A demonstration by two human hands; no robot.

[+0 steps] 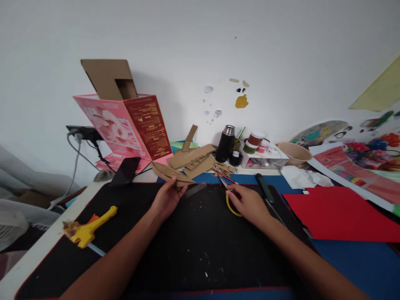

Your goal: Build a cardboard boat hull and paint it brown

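Observation:
My left hand [168, 196] is closed on a piece of cut cardboard [170, 173], tilted above the far edge of the black mat [187, 250]. To the right, my right hand [245, 202] rests on the mat at a pair of scissors [231, 207] with yellow handles; its fingers are bent around them near the pivot. The blades point away, toward small cardboard scraps [225, 168]. A clear ruler-like strip [196, 189] lies between the two hands.
A yellow glue gun [90, 227] lies at the left, with a dark phone [126, 171] beyond it. Behind stand a pink box [115, 129], a black bottle [225, 143] and paint jars [254, 139]. A green-handled tool [264, 188] and red paper [346, 214] are at the right.

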